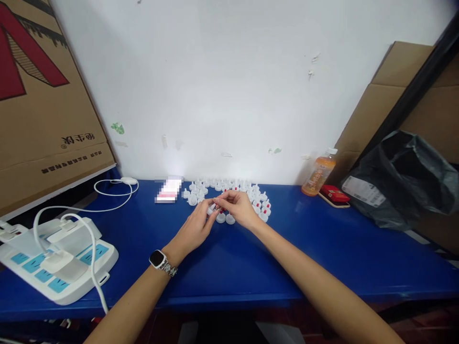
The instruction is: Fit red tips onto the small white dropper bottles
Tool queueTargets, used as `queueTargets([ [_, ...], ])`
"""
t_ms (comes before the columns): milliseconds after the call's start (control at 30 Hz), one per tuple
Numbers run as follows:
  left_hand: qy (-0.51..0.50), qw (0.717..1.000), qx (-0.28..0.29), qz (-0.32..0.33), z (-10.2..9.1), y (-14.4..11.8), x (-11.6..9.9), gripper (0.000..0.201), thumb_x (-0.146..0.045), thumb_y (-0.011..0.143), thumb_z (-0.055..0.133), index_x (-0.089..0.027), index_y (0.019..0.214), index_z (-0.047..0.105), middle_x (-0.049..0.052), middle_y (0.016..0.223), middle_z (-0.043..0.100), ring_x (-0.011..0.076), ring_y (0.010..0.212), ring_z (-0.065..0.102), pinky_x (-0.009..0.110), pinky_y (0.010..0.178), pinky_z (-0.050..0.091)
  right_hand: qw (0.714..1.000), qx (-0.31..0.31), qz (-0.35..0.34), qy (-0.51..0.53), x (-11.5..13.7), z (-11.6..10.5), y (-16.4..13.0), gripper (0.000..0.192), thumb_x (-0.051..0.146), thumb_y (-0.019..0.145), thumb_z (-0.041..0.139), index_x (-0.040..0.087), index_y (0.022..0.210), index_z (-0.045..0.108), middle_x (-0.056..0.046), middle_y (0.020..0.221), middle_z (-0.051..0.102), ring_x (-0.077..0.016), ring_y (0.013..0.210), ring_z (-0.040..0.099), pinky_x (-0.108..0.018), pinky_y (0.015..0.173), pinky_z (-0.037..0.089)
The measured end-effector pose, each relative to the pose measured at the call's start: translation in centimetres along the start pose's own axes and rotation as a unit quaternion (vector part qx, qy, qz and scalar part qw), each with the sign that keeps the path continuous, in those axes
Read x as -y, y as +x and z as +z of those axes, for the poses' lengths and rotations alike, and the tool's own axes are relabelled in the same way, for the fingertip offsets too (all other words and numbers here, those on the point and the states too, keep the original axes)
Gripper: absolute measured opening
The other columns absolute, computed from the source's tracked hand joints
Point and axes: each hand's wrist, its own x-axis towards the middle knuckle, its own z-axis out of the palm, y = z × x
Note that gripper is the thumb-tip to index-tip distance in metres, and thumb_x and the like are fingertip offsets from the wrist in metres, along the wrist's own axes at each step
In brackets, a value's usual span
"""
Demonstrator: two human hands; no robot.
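My left hand is closed, thumb and fingers pinching a small white nozzle cap that is partly hidden. My right hand meets it at the cap's tip, its thumb and index finger pressed together; whatever they pinch is too small and covered to name. Just below the fingers stand white nozzle caps with red tips, and more red-tipped ones are right of my right hand. Behind both hands, many plain white nozzle caps are spread in an arc on the blue table.
At left lie a white power strip with plugs and a white cable. A bright, blurred-out phone-like object is near the wall. To the right are an orange drink bottle, a red box on a phone, and a dark plastic bag.
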Motion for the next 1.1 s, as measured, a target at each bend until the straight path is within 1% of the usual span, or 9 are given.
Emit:
queueTargets([
  [133,-0.019,0.999,-0.022,0.018,0.1,0.0,-0.3,0.034,-0.038,0.100,0.040,-0.020,0.129,0.044,0.013,0.126,0.060,0.0247,0.114,0.058,0.041,0.097,0.047,0.996,-0.066,-0.043,-0.043,-0.5,1.2,-0.8,0.031,0.048,0.078,0.072,0.018,0.079,0.070,-0.003,0.072,0.068,-0.0140,0.064,0.060,-0.027,0.061,0.049],
  [233,-0.038,0.998,-0.040,0.021,0.0,0.0,-0.5,0.031,-0.036,0.101,0.040,-0.019,0.127,0.044,0.014,0.125,0.060,0.0243,0.112,0.060,0.040,0.096,0.047,0.990,-0.083,-0.071,-0.088,-0.4,2.0,-1.2,0.030,0.048,0.083,0.067,0.018,0.083,0.071,-0.003,0.074,0.067,-0.0140,0.065,0.058,-0.027,0.062,0.048],
  [367,-0.054,0.997,-0.047,0.023,-0.2,0.1,-0.7,0.031,-0.035,0.100,0.041,-0.019,0.127,0.043,0.013,0.125,0.060,0.0230,0.111,0.061,0.039,0.095,0.048,0.993,-0.069,-0.069,-0.073,0.3,2.3,-1.0,0.032,0.050,0.083,0.067,0.019,0.080,0.068,-0.002,0.073,0.066,-0.0137,0.064,0.058,-0.026,0.061,0.048],
  [467,-0.038,0.997,-0.060,0.015,-0.2,0.3,-0.5,0.041,-0.037,0.100,0.044,-0.021,0.137,0.037,0.012,0.132,0.056,0.0223,0.112,0.059,0.039,0.096,0.048,0.996,-0.016,-0.057,-0.067,0.9,1.6,0.3,0.028,0.047,0.081,0.069,0.019,0.079,0.066,-0.001,0.070,0.066,-0.0131,0.062,0.059,-0.026,0.059,0.047],
  [567,0.000,0.995,-0.096,-0.023,-0.5,0.5,0.3,0.061,-0.041,0.095,0.053,-0.022,0.146,0.025,0.012,0.131,0.054,0.0203,0.099,0.060,0.035,0.083,0.052,0.984,0.018,-0.066,-0.164,1.2,-0.1,2.8,0.021,0.038,0.082,0.067,0.017,0.081,0.066,-0.002,0.072,0.068,-0.0133,0.064,0.061,-0.025,0.061,0.047],
  [667,0.041,0.988,-0.144,-0.041,-1.1,0.7,1.3,0.047,-0.038,0.095,0.052,-0.021,0.137,0.039,0.010,0.119,0.056,0.0196,0.093,0.058,0.034,0.078,0.051,0.945,-0.010,-0.077,-0.318,0.7,-2.1,6.1,0.012,0.026,0.083,0.062,0.016,0.082,0.067,-0.003,0.075,0.070,-0.0140,0.069,0.063,-0.025,0.064,0.046],
  [800,0.083,0.981,-0.162,-0.072,-1.9,0.8,2.6,0.020,-0.032,0.094,0.049,-0.021,0.109,0.056,0.007,0.104,0.058,0.0207,0.092,0.058,0.038,0.083,0.050,0.878,0.039,-0.042,-0.476,-0.5,-3.2,9.4,0.010,0.017,0.082,0.059,0.015,0.081,0.068,-0.005,0.077,0.071,-0.0149,0.069,0.062,-0.024,0.064,0.043],
  [967,0.119,0.980,-0.144,-0.067,-2.0,0.8,3.9,0.018,-0.029,0.094,0.048,-0.022,0.105,0.060,0.007,0.107,0.057,0.0238,0.100,0.057,0.041,0.088,0.049,0.794,0.122,-0.038,-0.594,-1.0,-2.4,10.2,0.012,0.019,0.085,0.059,0.017,0.086,0.070,-0.007,0.088,0.073,-0.0177,0.080,0.064,-0.025,0.072,0.041],
  [1100,0.125,0.980,-0.139,-0.076,-1.9,0.7,4.2,0.020,-0.028,0.094,0.048,-0.022,0.108,0.061,0.008,0.108,0.057,0.0244,0.102,0.057,0.043,0.091,0.049,0.762,0.142,-0.047,-0.631,-0.9,-1.7,9.6,0.014,0.021,0.085,0.060,0.018,0.094,0.071,-0.007,0.088,0.072,-0.0214,0.089,0.062,-0.030,0.081,0.038],
])
